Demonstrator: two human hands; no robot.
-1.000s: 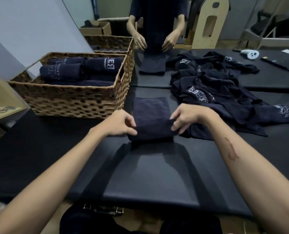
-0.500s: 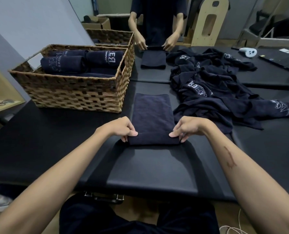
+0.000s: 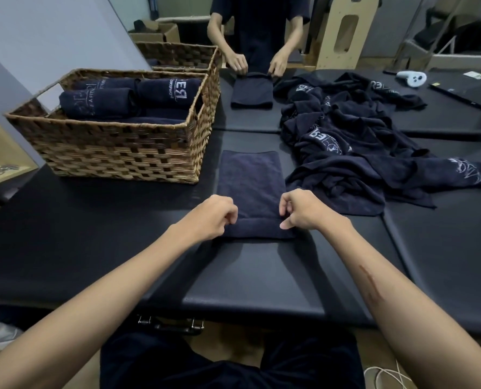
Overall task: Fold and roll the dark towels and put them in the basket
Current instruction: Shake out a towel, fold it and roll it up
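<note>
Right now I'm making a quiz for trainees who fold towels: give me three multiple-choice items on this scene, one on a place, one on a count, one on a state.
1. Where does the near basket stand relative to the folded towel?
A. to its left
B. to its right
C. on top of it

2. How many wicker baskets are in view?
A. one
B. two
C. four

3. What is the state of the folded towel's near end?
A. hanging off the table
B. lying untouched
C. turned over into a first roll, pinched by both hands

Answers:
1 A: the basket sits left of the towel on the black table.
2 B: a second basket stands behind the first.
3 C: the left hand and right hand grip a turned-over edge.
</note>
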